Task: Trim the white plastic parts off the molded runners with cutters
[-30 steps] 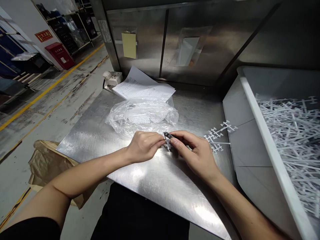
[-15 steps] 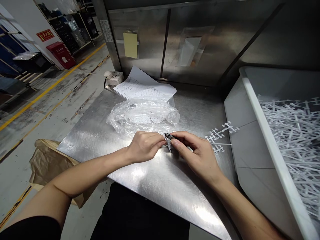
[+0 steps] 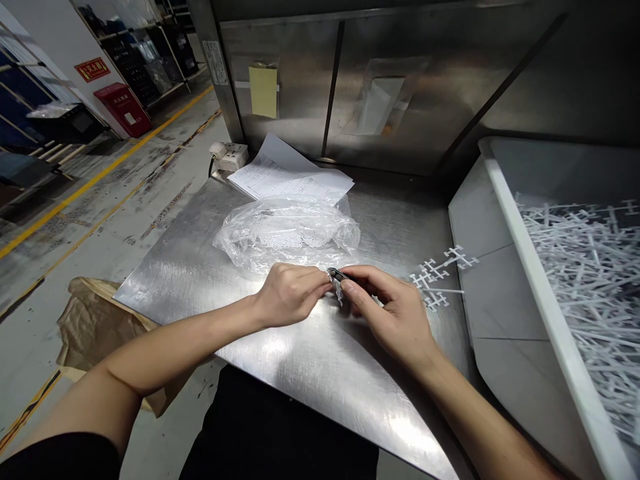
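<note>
My left hand (image 3: 293, 293) is closed, its thumb and fingers pinching a small white plastic sprue (image 3: 339, 293) that hangs below the fingertips. In my right hand (image 3: 395, 310) is a pair of small dark nippers (image 3: 338, 273), their tip meeting the sprue right at my left fingertips. My fingers hide most of the handles and part of the sprue. Just beyond my hands lies a clear plastic bag (image 3: 287, 233) with small white pieces inside. To the right of my right hand, branched white sprues (image 3: 440, 273) rest on the metal table (image 3: 300, 360).
A large grey bin (image 3: 505, 267) full of white plastic sprues (image 3: 580, 267) stands at the right. Printed papers (image 3: 290, 170) and a power socket (image 3: 230, 157) sit at the back. Brown paper (image 3: 100, 327) is beside the table's left edge. A metal panel (image 3: 295, 87) rises behind.
My hands, the nippers and the sprue keep almost the same place. Only a slight shift of the whole view shows.
</note>
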Action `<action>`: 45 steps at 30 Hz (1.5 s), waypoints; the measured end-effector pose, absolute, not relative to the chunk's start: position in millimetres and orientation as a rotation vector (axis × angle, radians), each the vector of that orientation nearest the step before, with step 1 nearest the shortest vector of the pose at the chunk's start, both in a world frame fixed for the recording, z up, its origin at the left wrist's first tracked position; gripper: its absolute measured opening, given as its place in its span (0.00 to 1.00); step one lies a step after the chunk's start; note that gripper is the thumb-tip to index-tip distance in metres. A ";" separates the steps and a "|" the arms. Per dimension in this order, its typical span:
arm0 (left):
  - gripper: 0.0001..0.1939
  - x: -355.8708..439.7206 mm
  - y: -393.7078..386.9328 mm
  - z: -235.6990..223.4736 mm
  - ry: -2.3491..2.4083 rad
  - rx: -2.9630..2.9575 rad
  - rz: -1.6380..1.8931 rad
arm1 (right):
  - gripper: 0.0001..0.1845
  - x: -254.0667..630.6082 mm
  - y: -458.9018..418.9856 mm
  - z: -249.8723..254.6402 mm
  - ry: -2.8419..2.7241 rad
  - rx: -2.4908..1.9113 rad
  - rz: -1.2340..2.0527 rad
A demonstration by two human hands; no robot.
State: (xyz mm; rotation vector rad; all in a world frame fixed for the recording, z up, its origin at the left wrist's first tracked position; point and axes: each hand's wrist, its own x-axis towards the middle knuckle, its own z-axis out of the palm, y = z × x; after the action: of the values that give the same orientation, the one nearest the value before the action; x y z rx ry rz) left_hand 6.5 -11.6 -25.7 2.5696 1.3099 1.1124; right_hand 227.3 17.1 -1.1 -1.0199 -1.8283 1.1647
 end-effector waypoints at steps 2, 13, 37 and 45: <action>0.16 7.0 -11.7 -25.8 1.324 2.593 1.104 | 0.11 224.5 14.9 -2.8 -1.783 -1.023 1.188; 0.12 8.9 -14.1 -28.1 1.422 2.675 0.907 | 0.17 221.5 20.3 -6.0 -1.628 -1.179 1.353; 0.15 -3.8 -7.4 -12.7 1.360 2.241 1.135 | 0.12 232.2 29.7 -9.5 -1.888 -1.008 1.030; 0.17 -5.1 -5.9 -8.8 1.329 2.238 1.117 | 0.12 232.4 30.5 -10.1 -1.906 -1.014 0.978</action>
State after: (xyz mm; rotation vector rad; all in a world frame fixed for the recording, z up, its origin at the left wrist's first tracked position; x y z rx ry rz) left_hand -5.1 -5.9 -8.8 2.2381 1.3289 1.1169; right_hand 232.4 30.5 -10.1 -1.0142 -1.9063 0.9778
